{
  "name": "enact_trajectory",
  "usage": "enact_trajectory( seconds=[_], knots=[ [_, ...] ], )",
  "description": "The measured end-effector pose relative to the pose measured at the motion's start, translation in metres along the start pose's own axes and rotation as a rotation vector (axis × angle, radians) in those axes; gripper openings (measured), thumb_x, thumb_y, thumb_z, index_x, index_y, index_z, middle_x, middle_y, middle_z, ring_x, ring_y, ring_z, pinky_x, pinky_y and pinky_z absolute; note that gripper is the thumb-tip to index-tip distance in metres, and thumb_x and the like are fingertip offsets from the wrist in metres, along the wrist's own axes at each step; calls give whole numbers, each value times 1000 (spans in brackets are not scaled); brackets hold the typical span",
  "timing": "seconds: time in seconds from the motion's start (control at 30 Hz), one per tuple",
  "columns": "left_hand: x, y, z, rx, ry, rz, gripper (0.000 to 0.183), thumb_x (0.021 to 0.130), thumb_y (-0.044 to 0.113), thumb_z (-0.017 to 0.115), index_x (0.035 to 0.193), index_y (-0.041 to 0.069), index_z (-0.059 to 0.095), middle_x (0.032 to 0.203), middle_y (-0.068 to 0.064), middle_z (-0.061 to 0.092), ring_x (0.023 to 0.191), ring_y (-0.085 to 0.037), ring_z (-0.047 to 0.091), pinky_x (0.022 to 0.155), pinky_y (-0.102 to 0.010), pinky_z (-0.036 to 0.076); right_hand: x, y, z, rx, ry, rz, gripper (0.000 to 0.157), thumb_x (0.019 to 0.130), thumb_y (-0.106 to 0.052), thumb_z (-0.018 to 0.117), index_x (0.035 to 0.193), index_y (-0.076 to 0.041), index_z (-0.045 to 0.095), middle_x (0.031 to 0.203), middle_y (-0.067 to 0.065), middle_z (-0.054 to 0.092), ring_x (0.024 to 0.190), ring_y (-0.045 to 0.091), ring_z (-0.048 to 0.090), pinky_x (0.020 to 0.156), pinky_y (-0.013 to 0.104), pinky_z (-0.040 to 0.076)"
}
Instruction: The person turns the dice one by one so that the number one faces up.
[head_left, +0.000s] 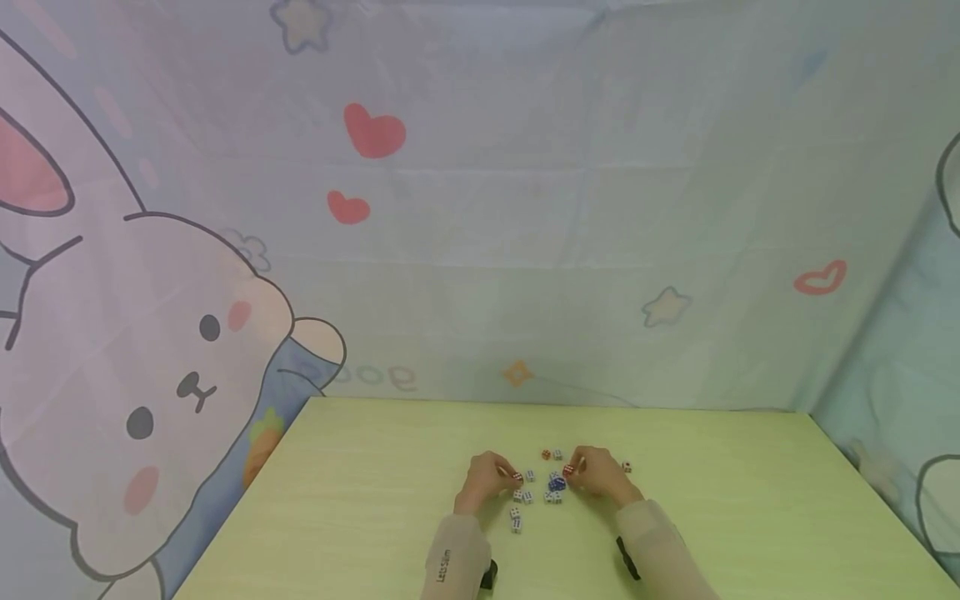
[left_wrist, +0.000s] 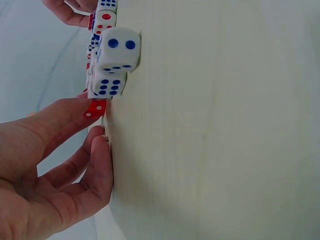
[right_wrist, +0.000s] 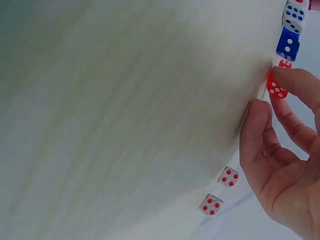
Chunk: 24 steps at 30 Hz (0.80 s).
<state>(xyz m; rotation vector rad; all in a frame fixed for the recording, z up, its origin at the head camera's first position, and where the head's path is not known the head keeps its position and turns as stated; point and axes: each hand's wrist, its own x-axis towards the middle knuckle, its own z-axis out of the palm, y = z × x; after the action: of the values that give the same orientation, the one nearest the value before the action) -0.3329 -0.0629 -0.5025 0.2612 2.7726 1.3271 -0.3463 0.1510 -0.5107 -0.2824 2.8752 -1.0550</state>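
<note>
Two small red dice with white pips are held, one in each hand. My left hand (head_left: 486, 479) pinches one red die (left_wrist: 95, 108) between thumb and finger, at the left side of the dice group. Across the group, my right hand (head_left: 597, 472) pinches the other red die (right_wrist: 276, 86) between thumb and forefinger, low at the tabletop. Blue dice (head_left: 557, 483) sit just left of the right fingertips. White dice with blue or red pips, such as this white die (left_wrist: 119, 49), stand close to the left fingertips.
An orange-red die (head_left: 546, 455) and a white die lie at the back of the group. Another white die (head_left: 627, 467) sits beyond the right hand. More white dice (head_left: 516, 520) are nearer the front. A pale yellow table (head_left: 360, 500) meets a printed cloth backdrop (head_left: 480, 250).
</note>
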Motion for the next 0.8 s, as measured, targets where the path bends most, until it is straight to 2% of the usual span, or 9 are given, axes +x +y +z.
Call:
enact_trajectory(
  seconds=[0.53,0.8],
  knots=[
    [1,1,0,9,3,20,15,73,12,71,82,1,68,77,-10,65,57,-13,55,49,-23,44,3,-1,-4,28,9,-55,13,74,-4,66,82,-6,56,77,6,55,51,13,47,44,24,40],
    [-1,1,0,10,5,12,13,72,9,72,81,0,68,75,-10,65,58,-13,53,50,-23,43,4,3,-3,0,4,-48,17,73,-5,69,86,-7,57,87,10,58,54,13,50,47,24,43]
  ],
)
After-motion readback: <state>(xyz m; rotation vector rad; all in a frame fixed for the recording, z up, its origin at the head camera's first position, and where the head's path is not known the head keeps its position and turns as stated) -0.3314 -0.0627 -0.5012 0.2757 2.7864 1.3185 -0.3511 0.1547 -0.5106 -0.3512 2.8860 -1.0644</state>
